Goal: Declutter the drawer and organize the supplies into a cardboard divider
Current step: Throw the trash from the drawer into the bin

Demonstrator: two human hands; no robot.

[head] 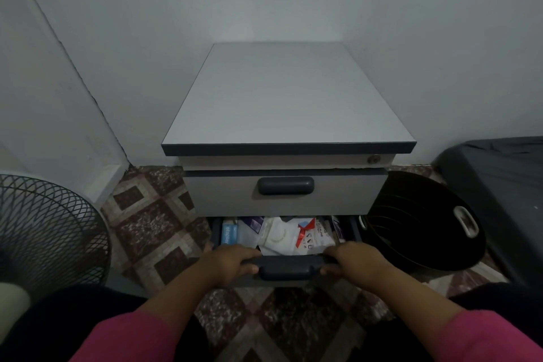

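Observation:
A grey cabinet [286,103] stands against the wall. Its lower drawer [289,269] is pulled partly out, and my left hand [227,263] and my right hand [357,263] both grip the drawer's front edge, one on each side of the dark handle. Inside lie jumbled supplies: a blue stapler box [228,233] at the left, white plastic packets [277,236] in the middle and a red-and-white packet [311,236] to the right. The upper drawer [285,194] is closed. No cardboard divider is in view.
A standing fan's grille [50,229] is at the left. A black plastic basket [423,220] leans at the cabinet's right, beside a dark covered bed or seat [505,194]. The floor has patterned brown tiles [152,220].

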